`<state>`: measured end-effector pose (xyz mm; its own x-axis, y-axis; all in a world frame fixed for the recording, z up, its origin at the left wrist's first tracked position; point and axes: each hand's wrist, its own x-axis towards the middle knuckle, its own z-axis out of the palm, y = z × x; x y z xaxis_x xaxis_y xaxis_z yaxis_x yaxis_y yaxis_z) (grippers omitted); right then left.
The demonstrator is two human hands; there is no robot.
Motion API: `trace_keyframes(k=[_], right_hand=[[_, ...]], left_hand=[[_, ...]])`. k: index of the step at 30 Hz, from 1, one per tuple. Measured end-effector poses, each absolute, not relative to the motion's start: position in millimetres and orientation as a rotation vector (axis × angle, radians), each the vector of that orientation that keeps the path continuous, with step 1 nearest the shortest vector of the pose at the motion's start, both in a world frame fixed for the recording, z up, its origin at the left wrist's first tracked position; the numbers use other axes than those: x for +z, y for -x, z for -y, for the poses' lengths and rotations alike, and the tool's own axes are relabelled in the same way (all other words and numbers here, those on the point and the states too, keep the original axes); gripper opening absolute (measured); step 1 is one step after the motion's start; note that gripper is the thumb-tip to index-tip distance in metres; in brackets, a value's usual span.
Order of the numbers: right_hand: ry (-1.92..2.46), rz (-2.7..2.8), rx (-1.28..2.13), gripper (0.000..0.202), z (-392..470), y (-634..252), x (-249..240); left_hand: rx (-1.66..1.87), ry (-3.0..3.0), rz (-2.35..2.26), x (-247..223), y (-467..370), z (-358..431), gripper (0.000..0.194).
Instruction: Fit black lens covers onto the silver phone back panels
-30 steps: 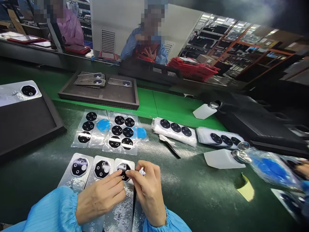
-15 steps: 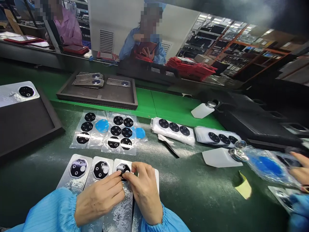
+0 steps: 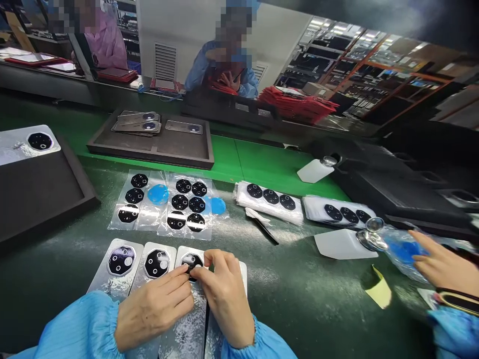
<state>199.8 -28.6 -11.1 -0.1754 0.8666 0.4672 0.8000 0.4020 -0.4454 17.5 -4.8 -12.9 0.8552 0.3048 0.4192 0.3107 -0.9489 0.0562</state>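
Several silvery phone-shaped panels lie side by side at the front; the left panel [image 3: 119,286] and second panel [image 3: 144,289] each carry a round-cornered black disc. On the third panel [image 3: 183,319], both hands meet at its black disc [image 3: 192,260]. My left hand [image 3: 157,304] rests over the second and third panels, fingertips pressed together at the disc's lower edge. My right hand [image 3: 226,294] is pinched at the disc's lower right, partly over a fourth panel [image 3: 244,279]. Anything between the fingertips is too small to make out.
Film sheets with black discs [image 3: 179,202], disc stacks [image 3: 269,217], tweezers [image 3: 267,232] and a white bottle [image 3: 339,244] lie beyond. Dark trays [image 3: 179,149] stand behind and left. Another person's hand [image 3: 445,259] reaches in at right, near a yellow scrap [image 3: 379,289].
The other person's hand at the right has moved left, over the blue film. A person across the table has lowered the dark red item. My hands have barely moved.
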Motion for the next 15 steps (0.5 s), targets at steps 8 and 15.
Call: trace_keyframes(k=[8,15], right_hand=[[1.416,1.508,0.863,0.017,30,-220,8],[1.449,1.329,0.969,0.035,31,-212,-15]], left_hand=[[-0.712,3.080,0.457,-11,-17,3,0.018],[-0.625,3.124,0.490,-12,-17,2,0.019]])
